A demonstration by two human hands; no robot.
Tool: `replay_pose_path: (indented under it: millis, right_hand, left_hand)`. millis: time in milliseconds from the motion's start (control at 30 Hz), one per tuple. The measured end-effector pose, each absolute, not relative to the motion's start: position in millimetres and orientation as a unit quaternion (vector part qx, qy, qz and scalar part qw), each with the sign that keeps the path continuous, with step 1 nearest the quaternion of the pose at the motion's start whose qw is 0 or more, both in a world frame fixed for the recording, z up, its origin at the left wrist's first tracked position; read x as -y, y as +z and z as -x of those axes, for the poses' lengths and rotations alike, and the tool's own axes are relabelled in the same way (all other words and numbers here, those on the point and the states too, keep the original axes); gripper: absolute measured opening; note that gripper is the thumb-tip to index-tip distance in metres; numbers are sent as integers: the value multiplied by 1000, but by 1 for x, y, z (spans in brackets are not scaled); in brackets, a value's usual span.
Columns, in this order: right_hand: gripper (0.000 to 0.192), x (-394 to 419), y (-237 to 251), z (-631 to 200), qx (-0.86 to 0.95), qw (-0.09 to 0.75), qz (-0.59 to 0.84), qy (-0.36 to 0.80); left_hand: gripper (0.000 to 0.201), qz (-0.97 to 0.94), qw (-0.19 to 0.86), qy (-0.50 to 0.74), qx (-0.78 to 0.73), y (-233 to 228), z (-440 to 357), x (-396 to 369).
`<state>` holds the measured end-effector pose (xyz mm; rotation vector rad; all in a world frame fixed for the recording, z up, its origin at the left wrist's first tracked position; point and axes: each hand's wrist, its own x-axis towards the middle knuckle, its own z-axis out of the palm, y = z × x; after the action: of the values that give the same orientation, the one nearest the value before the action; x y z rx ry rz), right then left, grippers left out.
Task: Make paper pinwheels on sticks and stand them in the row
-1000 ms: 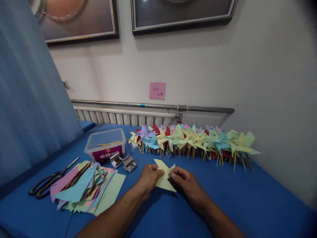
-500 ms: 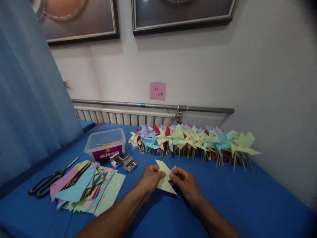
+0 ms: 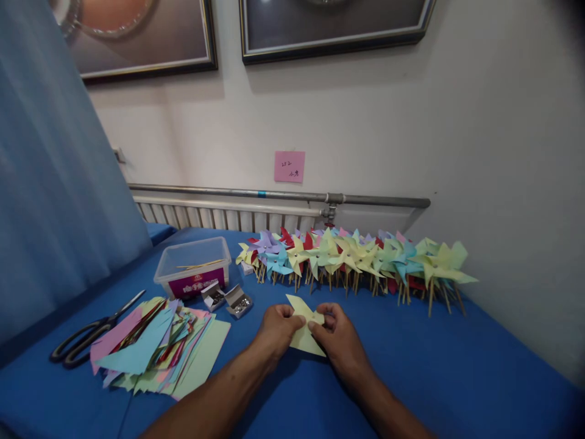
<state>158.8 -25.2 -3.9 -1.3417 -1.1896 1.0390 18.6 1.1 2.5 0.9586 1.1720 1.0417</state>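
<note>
Both hands, left (image 3: 275, 329) and right (image 3: 337, 335), pinched a yellow paper (image 3: 303, 326) between them, mid-worktop (image 3: 457, 366), its points running diagonally.

Pink note (image 3: 289, 166) on the wall reads perhaps "252"; box label (image 3: 197, 284) is unreadable.

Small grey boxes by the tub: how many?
2: both side by side on the blue table, right of the tub; left box, right box. Both open.

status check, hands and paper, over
Left hand and right hand both pinching the yellow paper piece over the blue table. Nothing between them.
</note>
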Motion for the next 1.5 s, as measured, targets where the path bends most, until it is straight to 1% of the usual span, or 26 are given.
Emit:
replay_pose_path:
  millis: [100, 200, 500, 767, 1067, 1267, 1500]
  right_hand:
    - [58, 26, -3, -158, 494, 510, 549, 441]
    - [67, 28, -1, -157, 505, 505, 548, 435]
    - [67, 27, -4, -158, 531, 487, 578, 384]
    - [71, 25, -6, -159, 535, 476, 574, 398]
    - [71, 22, -6, -161, 517, 469, 589, 407]
    - [67, 24, -1, -159, 529, 453, 610, 378]
    - [67, 23, -3, -160, 530, 453, 612, 374]
  left_hand:
    - [24, -413, 619, 448, -495, 3, -18, -1]
    - [23, -419, 622, 441, -492, 4, -17, -1]
    - [22, -425, 624, 432, -493, 8, -17, 2]
    - [24, -428, 628, 436, -483, 4, -16, -1]
    - [27, -438, 624, 437, -478, 1, -16, -1]
    - [26, -443, 621, 430, -482, 3, -16, 0]
    - [25, -451, 621, 418, -486, 0, -16, -2]
